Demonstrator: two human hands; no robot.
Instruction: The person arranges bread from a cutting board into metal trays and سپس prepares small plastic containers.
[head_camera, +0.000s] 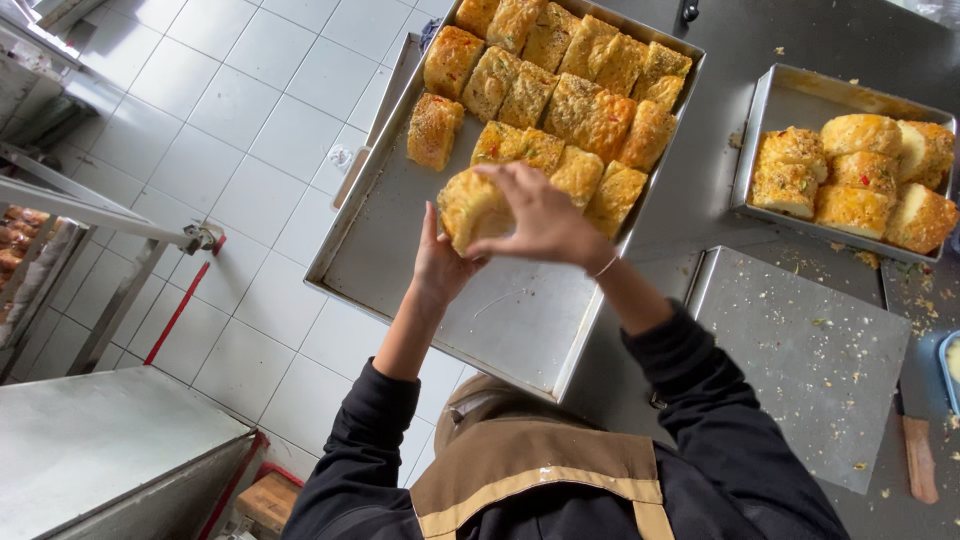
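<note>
Your 2 hands, left (437, 268) and right (543, 222), pinch 1 bun (472, 207); beyond your fingertips the tray (500, 320) stays half full.

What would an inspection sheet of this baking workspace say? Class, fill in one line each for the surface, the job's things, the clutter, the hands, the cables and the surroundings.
Surface: grey metal counter, crumbs scattered on the right side.
Job's things: golden bread piece held over the large baking tray; more topped bread pieces fill the tray's far end.
Clutter: smaller tray of bread, empty flat tray with crumbs, knife at the right edge.
Hands: left hand and right hand both grip the bread piece.
Cables: nothing seen.
Surroundings: white tiled floor, metal table lower left, rack at left.
</note>
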